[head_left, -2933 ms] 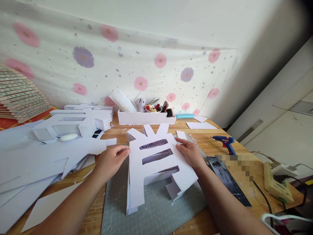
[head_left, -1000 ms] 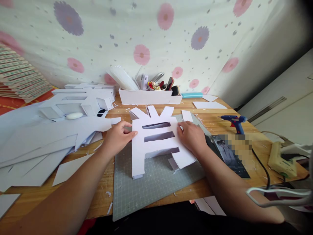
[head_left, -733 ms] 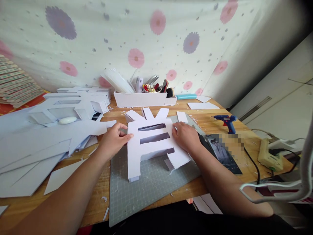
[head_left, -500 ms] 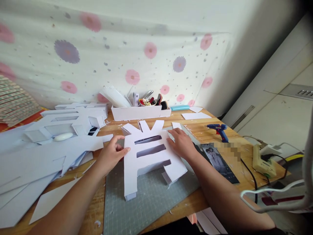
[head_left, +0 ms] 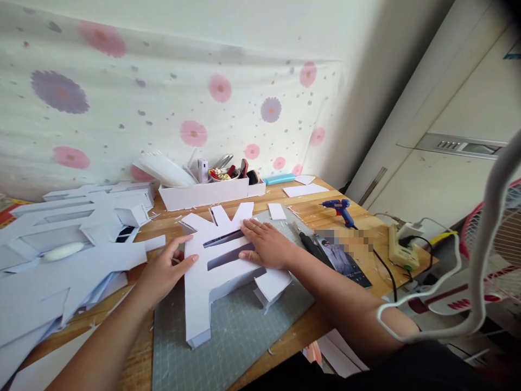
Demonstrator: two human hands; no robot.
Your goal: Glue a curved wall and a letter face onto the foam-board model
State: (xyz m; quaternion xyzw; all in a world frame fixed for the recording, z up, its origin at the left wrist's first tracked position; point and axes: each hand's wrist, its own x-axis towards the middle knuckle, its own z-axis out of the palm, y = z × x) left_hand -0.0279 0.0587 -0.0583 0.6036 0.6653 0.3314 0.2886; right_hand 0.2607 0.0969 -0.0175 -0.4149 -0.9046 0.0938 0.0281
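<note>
A white foam-board letter form (head_left: pixel 195 288), shaped like a Chinese character with slots cut through and raised sides, lies on a grey cutting mat (head_left: pixel 175 358). At its left edge is my left hand (head_left: pixel 169 266), thumb on the top face and fingers against the side. My right hand (head_left: pixel 268 244) rests flat on the upper right of the form, fingers stretched out and partly covering the slots. Below that hand, a bent flap (head_left: pixel 273 282) of the form sticks out to the right.
More white foam-board pieces (head_left: pixel 97 260) pile up at the left. Behind stands a white tray (head_left: pixel 203 195) of tools. To the right lie a blue glue gun (head_left: pixel 340 210), a black-handled cutter (head_left: pixel 308 241), a phone (head_left: pixel 345 263) and a power strip (head_left: pixel 401 247). A white cable (head_left: pixel 480 271) hangs at right.
My right hand has moved from the form's right edge onto its top face and flattened. My left hand stays at the left edge. The view has turned right.
</note>
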